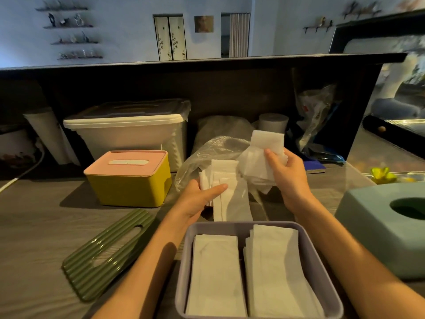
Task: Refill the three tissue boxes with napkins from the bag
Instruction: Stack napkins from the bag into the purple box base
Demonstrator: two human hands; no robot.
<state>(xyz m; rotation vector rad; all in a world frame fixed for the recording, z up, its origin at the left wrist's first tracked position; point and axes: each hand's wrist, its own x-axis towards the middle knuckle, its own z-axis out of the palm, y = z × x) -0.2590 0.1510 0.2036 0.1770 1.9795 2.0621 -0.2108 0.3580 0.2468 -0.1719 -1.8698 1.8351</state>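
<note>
While the left hand [199, 199] pinches a flat stack of napkins [226, 194] at mid-frame, the right hand [287, 173] grips a crumpled bunch of napkins [262, 155] beside the clear plastic bag [207, 157]. Below them, the open lavender tissue box [184, 272] holds two napkin piles; the yellow box [128, 183] stands left, the teal box [377, 226] right.

I see a grey wood-grain counter [34, 226] carrying everything here. On it at the near edge sits an open purple box [259, 226] with two napkin stacks inside, a ribbed green lid [108, 254] lying flat to its left and a teal tissue box [381, 226] to its right. Farther back stand a yellow box with a pink lid [128, 180], a large white storage bin [128, 132] and a crumpled clear plastic bag [207, 155].
</note>
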